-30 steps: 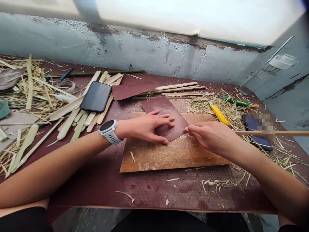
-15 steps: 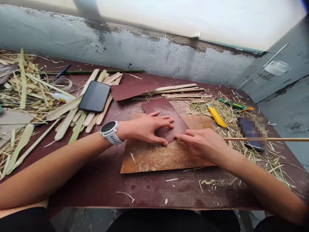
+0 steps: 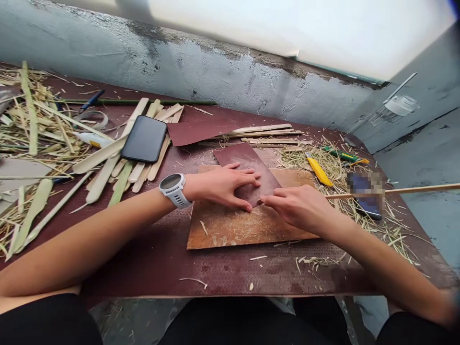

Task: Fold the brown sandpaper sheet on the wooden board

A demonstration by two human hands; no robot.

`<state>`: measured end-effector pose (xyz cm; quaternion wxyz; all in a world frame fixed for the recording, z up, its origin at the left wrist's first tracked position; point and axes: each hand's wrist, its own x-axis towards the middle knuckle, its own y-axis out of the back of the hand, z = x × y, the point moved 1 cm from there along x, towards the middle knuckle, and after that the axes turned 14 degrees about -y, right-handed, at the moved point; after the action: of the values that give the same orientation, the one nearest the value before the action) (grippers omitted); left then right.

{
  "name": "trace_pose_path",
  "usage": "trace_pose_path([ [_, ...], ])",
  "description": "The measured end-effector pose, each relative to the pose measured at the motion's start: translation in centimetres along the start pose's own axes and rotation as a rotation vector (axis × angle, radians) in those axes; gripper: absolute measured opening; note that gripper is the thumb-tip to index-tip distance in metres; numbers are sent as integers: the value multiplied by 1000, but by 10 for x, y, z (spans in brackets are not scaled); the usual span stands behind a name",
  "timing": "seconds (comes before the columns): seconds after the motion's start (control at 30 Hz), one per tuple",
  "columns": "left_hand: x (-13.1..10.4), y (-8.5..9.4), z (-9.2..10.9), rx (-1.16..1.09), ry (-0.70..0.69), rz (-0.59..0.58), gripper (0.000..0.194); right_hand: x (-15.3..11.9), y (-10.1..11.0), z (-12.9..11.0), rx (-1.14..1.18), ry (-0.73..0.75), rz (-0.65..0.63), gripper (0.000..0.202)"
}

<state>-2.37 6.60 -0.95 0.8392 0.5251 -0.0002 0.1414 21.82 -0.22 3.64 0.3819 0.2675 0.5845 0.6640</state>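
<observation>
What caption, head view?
Left hand spread on thin maroon sheet, right hand gripping slim tan stick, over brown wooden board.

hands (image 3: pixel 296 208): 2 | held stick (image 3: pixel 420 189): 1 | maroon sheets (image 3: pixel 264 167): 2 | board (image 3: pixel 223 231): 1 | phones (image 3: pixel 144 139): 2 | yellow cutter (image 3: pixel 319 171): 1

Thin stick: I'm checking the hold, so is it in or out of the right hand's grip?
In: the right hand is curled, and the thin stick juts from behind it.

Open passage: strip of table (image 3: pixel 143 273) along the near edge, low slivers (image 3: pixel 258 258) only; obstructions: left, black phone (image 3: pixel 144 139) on bamboo slats (image 3: pixel 98 185); right, thin stick (image 3: pixel 420 189) from right hand (image 3: pixel 300 206) outward; beyond it, yellow cutter (image 3: pixel 319 171) among loose shavings (image 3: pixel 296 160)
</observation>
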Motion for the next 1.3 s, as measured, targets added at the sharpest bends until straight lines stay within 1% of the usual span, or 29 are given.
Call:
trace_pose_path([
  [0.13, 1, 1, -1, -24, -2, -5, 83, 4, 4, -5, -24, 39, -3, 32],
  [0.3, 2, 1, -3, -23, -9, -17, 79, -2, 5, -5, 4, -19, -12, 28],
  [0.43, 3, 2, -3, -27, -9, -20, 79, -5, 3, -11, -36, -20, -11, 30],
  [0.53, 5, 3, 1, -17, -18, -22, 78, -2, -1, -18, -2, -35, 27, 34],
  [0.6, 6, 2, 6, -27, -42, -30, 77, -4, -2, -19, 53, -40, 24, 32],
  [0.7, 9, -3, 16, -55, -103, -50, 74, -16, 2, -15, 112, -5, -15, 29],
  [0.83, 12, -8, 23, -47, -128, -73, 75, -29, 9, -11, 81, 26, -50, 32],
  [1.0, 11, -5, 24, -57, -118, -76, 73, -24, 5, -15, 59, 47, -25, 28],
  [1.1, 11, -4, 24, -37, -123, -88, 74, -24, 2, -12, 68, 56, -9, 30],
  [1.2, 11, -7, 27, 24, -134, -75, 74, -29, 1, -3, 59, 31, -7, 30],
  [1.3, 13, -14, 39, 166, -107, -17, 72, -35, -2, 8, 11, -40, 38, 28],
])
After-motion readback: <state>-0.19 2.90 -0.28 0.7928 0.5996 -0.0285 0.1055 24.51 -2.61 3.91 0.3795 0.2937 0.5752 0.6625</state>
